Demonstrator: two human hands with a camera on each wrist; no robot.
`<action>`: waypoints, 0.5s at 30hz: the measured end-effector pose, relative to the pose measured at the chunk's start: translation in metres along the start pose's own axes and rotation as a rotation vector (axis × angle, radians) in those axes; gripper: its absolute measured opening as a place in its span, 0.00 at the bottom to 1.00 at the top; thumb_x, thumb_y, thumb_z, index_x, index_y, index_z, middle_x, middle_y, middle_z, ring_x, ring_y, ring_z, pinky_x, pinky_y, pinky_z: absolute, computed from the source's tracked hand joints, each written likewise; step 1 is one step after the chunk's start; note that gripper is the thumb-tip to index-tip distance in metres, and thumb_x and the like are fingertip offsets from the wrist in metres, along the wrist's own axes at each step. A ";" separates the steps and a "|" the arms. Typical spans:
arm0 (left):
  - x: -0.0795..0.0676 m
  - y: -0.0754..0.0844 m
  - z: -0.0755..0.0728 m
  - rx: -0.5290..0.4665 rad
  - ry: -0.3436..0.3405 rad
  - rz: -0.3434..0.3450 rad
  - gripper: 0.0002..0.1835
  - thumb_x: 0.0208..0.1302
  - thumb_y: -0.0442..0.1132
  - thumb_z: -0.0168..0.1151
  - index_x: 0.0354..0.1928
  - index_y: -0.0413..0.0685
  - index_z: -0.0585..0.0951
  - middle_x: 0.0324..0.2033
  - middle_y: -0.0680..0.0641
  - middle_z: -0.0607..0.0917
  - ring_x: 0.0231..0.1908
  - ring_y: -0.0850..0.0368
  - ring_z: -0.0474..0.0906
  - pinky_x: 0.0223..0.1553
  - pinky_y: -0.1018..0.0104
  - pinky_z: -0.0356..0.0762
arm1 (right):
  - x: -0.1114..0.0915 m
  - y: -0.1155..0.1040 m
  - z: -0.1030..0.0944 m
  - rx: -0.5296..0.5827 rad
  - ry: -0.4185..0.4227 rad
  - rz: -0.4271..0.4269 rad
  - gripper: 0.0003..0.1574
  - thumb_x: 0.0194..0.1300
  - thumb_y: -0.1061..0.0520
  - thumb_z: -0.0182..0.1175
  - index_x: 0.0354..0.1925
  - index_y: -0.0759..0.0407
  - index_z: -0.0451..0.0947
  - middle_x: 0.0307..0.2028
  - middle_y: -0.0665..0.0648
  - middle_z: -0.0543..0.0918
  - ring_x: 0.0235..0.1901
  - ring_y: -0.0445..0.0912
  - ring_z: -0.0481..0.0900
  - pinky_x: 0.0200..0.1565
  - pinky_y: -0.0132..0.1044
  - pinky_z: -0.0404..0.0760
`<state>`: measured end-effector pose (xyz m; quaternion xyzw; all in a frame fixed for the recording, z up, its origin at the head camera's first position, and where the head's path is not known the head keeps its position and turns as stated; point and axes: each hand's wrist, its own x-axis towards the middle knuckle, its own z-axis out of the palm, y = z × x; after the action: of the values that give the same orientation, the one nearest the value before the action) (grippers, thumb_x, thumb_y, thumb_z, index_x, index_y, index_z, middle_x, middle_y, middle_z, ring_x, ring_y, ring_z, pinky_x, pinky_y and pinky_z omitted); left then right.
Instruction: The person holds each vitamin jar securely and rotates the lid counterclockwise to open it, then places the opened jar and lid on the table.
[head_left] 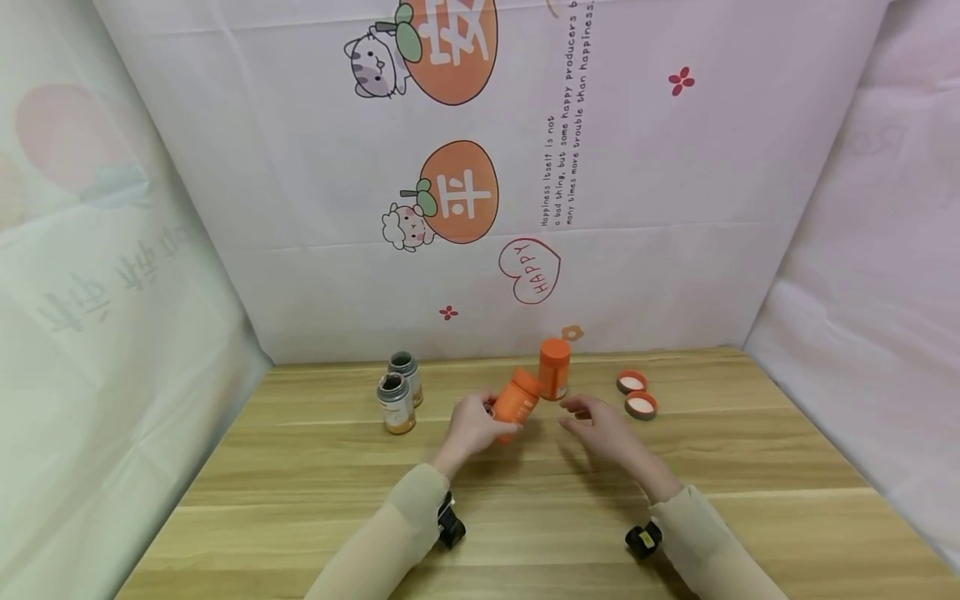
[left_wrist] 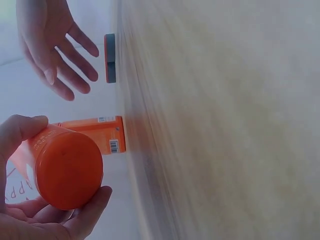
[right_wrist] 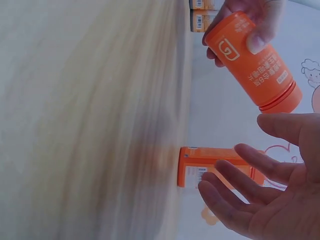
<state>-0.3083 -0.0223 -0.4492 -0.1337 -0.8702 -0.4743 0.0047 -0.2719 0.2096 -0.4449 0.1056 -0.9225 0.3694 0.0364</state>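
Observation:
My left hand (head_left: 474, 425) grips an orange pill bottle (head_left: 515, 405), its thumb and fingers curled around the body. Tilted to the right, the bottle has its ridged orange cap on, and in the left wrist view its round base (left_wrist: 70, 170) faces the camera above the table. Fingers spread and holding nothing, my right hand (head_left: 600, 425) hovers to the right of it; in the right wrist view the thumb is close to the cap (right_wrist: 282, 100). A second orange bottle (head_left: 554, 371), capped, stands upright on the table behind the hands.
Two uncapped jars (head_left: 396, 403) with dark grey necks stand at the back left of the wooden table (head_left: 540, 533). Two round lids (head_left: 641, 406) lie with their white insides up at the right. White printed cloth (head_left: 637, 250) walls the table at the back and sides.

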 end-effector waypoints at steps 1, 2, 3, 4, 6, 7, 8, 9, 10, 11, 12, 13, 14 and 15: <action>-0.001 0.001 0.000 0.002 -0.003 0.002 0.28 0.42 0.46 0.77 0.47 0.43 0.80 0.37 0.48 0.83 0.35 0.58 0.77 0.35 0.63 0.77 | -0.001 -0.001 -0.001 0.003 0.002 -0.003 0.26 0.67 0.44 0.55 0.56 0.59 0.74 0.54 0.65 0.78 0.54 0.60 0.76 0.52 0.53 0.76; -0.003 0.001 0.000 0.001 -0.006 0.003 0.28 0.42 0.46 0.77 0.47 0.43 0.80 0.37 0.48 0.83 0.35 0.58 0.77 0.35 0.63 0.77 | -0.001 -0.002 -0.001 0.004 0.004 -0.007 0.27 0.67 0.44 0.55 0.56 0.59 0.74 0.54 0.65 0.78 0.54 0.60 0.76 0.52 0.53 0.76; -0.004 0.002 -0.001 -0.003 -0.007 0.003 0.27 0.41 0.45 0.77 0.46 0.44 0.80 0.37 0.49 0.84 0.35 0.58 0.78 0.35 0.63 0.77 | -0.002 -0.003 -0.002 0.007 0.007 -0.011 0.27 0.67 0.44 0.55 0.56 0.59 0.74 0.54 0.65 0.78 0.54 0.60 0.76 0.52 0.53 0.76; -0.005 0.003 -0.001 -0.006 -0.009 0.005 0.27 0.41 0.46 0.77 0.45 0.44 0.80 0.36 0.48 0.84 0.35 0.58 0.78 0.35 0.63 0.78 | -0.002 -0.004 -0.002 0.013 0.009 -0.015 0.27 0.67 0.44 0.55 0.56 0.59 0.74 0.54 0.65 0.79 0.53 0.60 0.76 0.52 0.53 0.76; -0.008 0.004 -0.001 -0.008 -0.012 0.005 0.26 0.41 0.46 0.77 0.45 0.45 0.81 0.36 0.49 0.84 0.35 0.58 0.78 0.36 0.63 0.78 | -0.003 -0.007 -0.003 0.020 0.009 -0.022 0.27 0.67 0.43 0.55 0.55 0.59 0.74 0.53 0.64 0.79 0.53 0.60 0.77 0.52 0.53 0.76; -0.009 0.005 -0.001 -0.011 -0.013 0.002 0.26 0.41 0.46 0.77 0.45 0.45 0.81 0.36 0.49 0.84 0.36 0.58 0.78 0.36 0.64 0.78 | -0.004 -0.008 -0.003 0.026 0.009 -0.025 0.27 0.67 0.43 0.56 0.55 0.58 0.74 0.53 0.64 0.79 0.53 0.60 0.77 0.52 0.53 0.76; -0.010 0.005 -0.001 -0.012 -0.013 0.006 0.26 0.41 0.47 0.77 0.45 0.45 0.81 0.36 0.49 0.84 0.36 0.58 0.79 0.36 0.64 0.78 | -0.005 -0.009 -0.003 0.033 0.009 -0.026 0.27 0.66 0.42 0.56 0.55 0.58 0.74 0.53 0.64 0.79 0.53 0.60 0.77 0.52 0.53 0.76; -0.011 0.005 -0.001 -0.009 -0.015 0.009 0.26 0.41 0.47 0.77 0.44 0.45 0.81 0.36 0.49 0.84 0.35 0.58 0.78 0.35 0.64 0.78 | -0.005 -0.010 -0.004 0.038 0.007 -0.028 0.26 0.66 0.42 0.56 0.55 0.57 0.74 0.53 0.64 0.79 0.53 0.59 0.77 0.52 0.53 0.76; -0.012 0.005 -0.001 -0.003 -0.016 0.012 0.26 0.41 0.47 0.77 0.44 0.46 0.81 0.36 0.50 0.84 0.35 0.58 0.78 0.35 0.64 0.77 | -0.006 -0.011 -0.004 0.043 0.007 -0.030 0.26 0.66 0.42 0.56 0.55 0.57 0.74 0.53 0.63 0.79 0.53 0.59 0.77 0.51 0.53 0.76; -0.013 0.006 -0.001 0.001 -0.017 0.014 0.26 0.41 0.47 0.77 0.44 0.46 0.81 0.36 0.50 0.84 0.35 0.59 0.78 0.35 0.64 0.77 | -0.007 -0.012 -0.004 0.044 0.007 -0.034 0.27 0.66 0.42 0.55 0.55 0.57 0.74 0.53 0.63 0.80 0.53 0.59 0.77 0.51 0.52 0.76; -0.014 0.006 -0.001 0.004 -0.018 0.018 0.26 0.41 0.47 0.77 0.44 0.46 0.81 0.35 0.50 0.84 0.34 0.59 0.77 0.34 0.64 0.77 | -0.007 -0.013 -0.005 0.051 0.008 -0.036 0.27 0.67 0.43 0.56 0.56 0.57 0.74 0.53 0.62 0.80 0.53 0.58 0.77 0.51 0.52 0.77; -0.015 0.007 -0.001 0.007 -0.020 0.019 0.26 0.41 0.47 0.77 0.43 0.46 0.81 0.35 0.50 0.84 0.34 0.59 0.77 0.34 0.64 0.76 | -0.008 -0.014 -0.005 0.054 0.010 -0.038 0.27 0.67 0.43 0.56 0.56 0.58 0.74 0.53 0.62 0.80 0.52 0.58 0.77 0.50 0.52 0.77; -0.016 0.008 -0.001 0.011 -0.022 0.019 0.26 0.41 0.47 0.77 0.43 0.46 0.81 0.35 0.50 0.84 0.34 0.59 0.77 0.34 0.64 0.76 | -0.009 -0.015 -0.005 0.059 0.012 -0.039 0.26 0.67 0.44 0.56 0.56 0.57 0.74 0.53 0.62 0.80 0.52 0.57 0.78 0.50 0.51 0.77; -0.017 0.008 -0.001 0.012 -0.025 0.019 0.26 0.41 0.46 0.77 0.43 0.45 0.81 0.35 0.50 0.84 0.33 0.59 0.77 0.34 0.64 0.76 | -0.009 -0.015 -0.006 0.064 0.013 -0.043 0.26 0.67 0.45 0.56 0.56 0.58 0.74 0.53 0.62 0.80 0.52 0.57 0.78 0.50 0.51 0.77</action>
<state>-0.2902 -0.0223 -0.4444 -0.1482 -0.8716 -0.4672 -0.0010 -0.2594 0.2042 -0.4316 0.1239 -0.9076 0.3983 0.0468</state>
